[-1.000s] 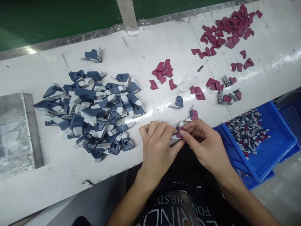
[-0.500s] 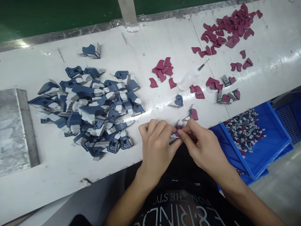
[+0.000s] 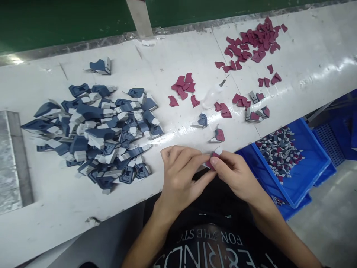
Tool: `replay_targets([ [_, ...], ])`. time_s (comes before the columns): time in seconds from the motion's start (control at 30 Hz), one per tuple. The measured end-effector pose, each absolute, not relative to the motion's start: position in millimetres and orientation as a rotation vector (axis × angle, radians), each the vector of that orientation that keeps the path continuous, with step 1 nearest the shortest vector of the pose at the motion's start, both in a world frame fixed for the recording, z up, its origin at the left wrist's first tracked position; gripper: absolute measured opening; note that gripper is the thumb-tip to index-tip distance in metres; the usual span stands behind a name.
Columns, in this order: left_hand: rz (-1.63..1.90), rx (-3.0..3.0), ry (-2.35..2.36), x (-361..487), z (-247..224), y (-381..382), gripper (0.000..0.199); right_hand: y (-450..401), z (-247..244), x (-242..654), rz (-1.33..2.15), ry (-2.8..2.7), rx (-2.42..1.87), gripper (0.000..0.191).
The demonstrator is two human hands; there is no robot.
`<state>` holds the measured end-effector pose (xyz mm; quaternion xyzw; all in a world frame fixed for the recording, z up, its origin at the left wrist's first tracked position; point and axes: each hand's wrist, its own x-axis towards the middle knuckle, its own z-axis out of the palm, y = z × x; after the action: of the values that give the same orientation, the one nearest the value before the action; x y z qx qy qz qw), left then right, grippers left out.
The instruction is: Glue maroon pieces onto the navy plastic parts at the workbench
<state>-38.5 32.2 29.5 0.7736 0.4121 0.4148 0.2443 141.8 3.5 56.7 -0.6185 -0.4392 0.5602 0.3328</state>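
Observation:
Just over the table's near edge, a small grey-and-maroon plastic part (image 3: 212, 160) is between my two hands. My left hand (image 3: 180, 175) pinches its left side with the fingertips. My right hand (image 3: 237, 173) grips the other side, thumb pressed on the maroon face. Fingers hide much of the part. Beyond them lie a similar part with a maroon inlay (image 3: 219, 134) and a blue-and-grey part (image 3: 201, 120). A translucent bottle with a thin metal needle tip (image 3: 210, 98) lies beside loose maroon pieces (image 3: 182, 87).
A big heap of blue-and-grey parts (image 3: 95, 130) covers the left of the table. More maroon pieces (image 3: 259, 41) are piled at the back right, with several assembled parts (image 3: 254, 114) nearer. A blue bin (image 3: 315, 163) of finished-looking parts stands below right; a metal tray (image 3: 11, 160) sits far left.
My left fingers have spread a little, and more of the part's maroon face shows under my right thumb. The whole view has shifted slightly; the things on the table stay put.

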Motion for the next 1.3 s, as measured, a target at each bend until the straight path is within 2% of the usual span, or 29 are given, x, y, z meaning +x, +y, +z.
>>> replay_targets([
  [0.1, 1.144, 2.109, 1.029, -40.0, 29.2, 31.7, 0.021, 3.0, 48.0, 141.9, 1.560, -1.129, -1.393, 0.056],
  [0.2, 1.148, 2.102, 0.955, -39.9, 28.6, 32.0, 0.022, 2.2, 40.3, 139.3, 1.500, -1.109, -1.283, 0.052],
  [0.37, 1.131, 2.078, 0.904, -39.7, 28.9, 33.6, 0.027, -0.1, 39.5, 135.4, 1.384, -1.065, -1.377, 0.047],
  [0.6, 1.117, 2.028, 0.853, -39.9, 29.1, 35.0, 0.031, 0.6, 37.6, 137.5, 1.453, -1.023, -1.460, 0.059],
  [0.77, 1.109, 2.017, 0.838, -39.5, 29.1, 34.8, 0.032, -2.3, 37.8, 135.6, 1.377, -0.994, -1.434, 0.051],
  [0.9, 1.100, 1.996, 0.877, -39.2, 28.3, 34.2, 0.034, -3.4, 36.9, 131.6, 1.322, -0.996, -1.420, 0.054],
  [1.3, 1.078, 1.954, 0.875, -39.6, 28.1, 33.9, 0.028, -1.3, 44.4, 139.4, 1.475, -1.193, -1.377, 0.056],
])
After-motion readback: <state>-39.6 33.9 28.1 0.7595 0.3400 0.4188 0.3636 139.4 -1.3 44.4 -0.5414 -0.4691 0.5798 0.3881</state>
